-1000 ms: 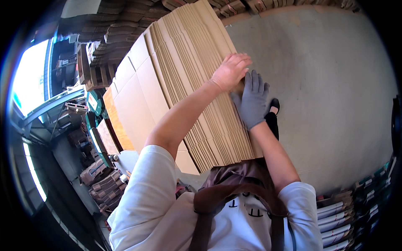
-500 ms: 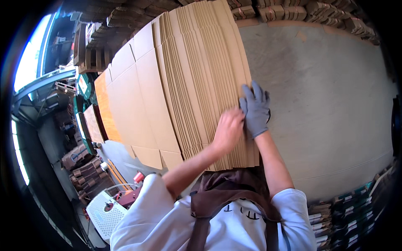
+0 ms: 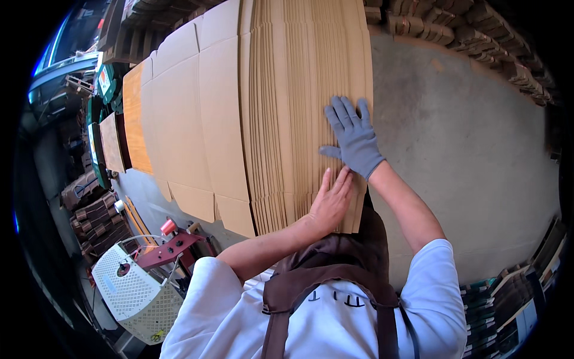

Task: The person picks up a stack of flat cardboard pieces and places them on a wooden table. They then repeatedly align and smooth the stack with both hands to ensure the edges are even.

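Observation:
A thick stack of flattened brown cardboard sheets [image 3: 287, 107] stands on edge in front of me, fanned out to the left. My right hand [image 3: 353, 139], in a grey glove, lies flat with spread fingers on the stack's right side. My bare left hand [image 3: 332, 200] rests palm-down on the sheet edges just below it, fingers straight and pointing up. Neither hand grips a sheet. A brown apron [image 3: 335, 269] over a white shirt fills the lower middle.
Grey concrete floor [image 3: 478, 155] lies to the right. A white perforated machine housing [image 3: 134, 290] with a red part [image 3: 173, 244] sits lower left. Orange boards [image 3: 134, 119] lean left of the stack. Bundled cardboard [image 3: 508, 299] lower right, pallets [image 3: 466, 27] upper right.
My left hand has slid down the stack toward my body, from above the gloved hand to below it. The gloved right hand has stayed on the stack and spread flat.

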The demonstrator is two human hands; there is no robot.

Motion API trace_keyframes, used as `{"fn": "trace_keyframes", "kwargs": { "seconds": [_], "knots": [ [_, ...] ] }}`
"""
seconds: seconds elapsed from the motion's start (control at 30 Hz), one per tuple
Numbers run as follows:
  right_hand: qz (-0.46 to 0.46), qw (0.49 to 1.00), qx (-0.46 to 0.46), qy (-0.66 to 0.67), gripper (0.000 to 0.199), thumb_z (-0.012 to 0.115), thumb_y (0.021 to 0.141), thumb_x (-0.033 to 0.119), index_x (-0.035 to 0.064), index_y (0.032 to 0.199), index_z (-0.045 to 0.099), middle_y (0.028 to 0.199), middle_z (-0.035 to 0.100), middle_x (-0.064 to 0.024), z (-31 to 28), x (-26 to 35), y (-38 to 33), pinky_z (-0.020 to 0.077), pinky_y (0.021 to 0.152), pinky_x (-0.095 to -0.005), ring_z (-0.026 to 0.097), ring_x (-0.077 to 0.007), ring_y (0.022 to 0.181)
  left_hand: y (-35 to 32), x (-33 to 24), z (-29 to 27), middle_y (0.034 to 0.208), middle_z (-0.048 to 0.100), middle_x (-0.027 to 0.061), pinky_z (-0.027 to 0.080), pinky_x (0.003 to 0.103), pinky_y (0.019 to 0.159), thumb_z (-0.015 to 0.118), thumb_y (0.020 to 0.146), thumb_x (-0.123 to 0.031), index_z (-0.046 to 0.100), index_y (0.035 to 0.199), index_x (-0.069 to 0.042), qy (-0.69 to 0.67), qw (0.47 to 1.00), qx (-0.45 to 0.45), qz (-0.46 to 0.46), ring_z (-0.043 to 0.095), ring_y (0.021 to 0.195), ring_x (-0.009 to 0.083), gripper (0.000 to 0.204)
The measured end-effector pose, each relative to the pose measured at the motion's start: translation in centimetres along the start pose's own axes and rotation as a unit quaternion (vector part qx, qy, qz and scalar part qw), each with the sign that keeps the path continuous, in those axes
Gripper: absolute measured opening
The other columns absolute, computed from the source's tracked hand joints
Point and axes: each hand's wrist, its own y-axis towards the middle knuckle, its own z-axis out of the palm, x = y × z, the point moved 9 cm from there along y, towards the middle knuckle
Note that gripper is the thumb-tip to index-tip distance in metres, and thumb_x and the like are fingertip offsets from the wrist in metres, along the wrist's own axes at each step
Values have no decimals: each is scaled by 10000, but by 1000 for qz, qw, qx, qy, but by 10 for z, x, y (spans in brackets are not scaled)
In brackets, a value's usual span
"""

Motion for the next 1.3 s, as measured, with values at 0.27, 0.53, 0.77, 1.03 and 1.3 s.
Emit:
{"fn": "trace_keyframes", "kwargs": {
  "seconds": [0.27,0.53,0.77,1.03,1.3],
  "knots": [
    [-49,998,27,40,1007,685,748,637,56,1513,384,1582,327,-175,-7,2,6,132,1196,-598,298,-327,1466,7,-4,-5,1481,423,210,218,566,1189,528,884,-211,520,1364,19,-19,996,-83,8,349,1439,348,533],
    [-49,997,58,32,931,673,764,648,79,1470,461,1547,389,-148,-7,25,25,171,1147,-673,326,-308,1442,-1,9,1,1427,452,200,260,544,1183,533,881,-194,533,1369,0,-55,996,-69,-23,381,1410,346,525],
    [-164,981,-8,100,894,649,808,627,70,1477,445,1557,377,-161,-26,90,87,133,1167,-651,325,-318,1453,5,-8,-1,1403,481,171,259,523,1200,534,869,-201,589,1323,14,-78,989,-121,-17,398,1388,334,505],
    [-149,983,102,-26,898,535,867,672,92,1532,370,1603,318,-147,-10,127,111,92,1157,-682,260,-295,1488,4,-15,-5,1381,515,127,208,520,1209,561,838,-222,641,1271,3,-119,980,-161,-2,392,1384,309,494],
    [-171,983,68,-3,875,550,868,654,85,1515,398,1592,337,-144,-2,156,131,110,1165,-668,275,-297,1479,9,-9,12,1374,532,88,194,531,1196,546,870,-251,689,1214,-70,-96,990,-102,6,415,1369,257,415]
  ]
}}
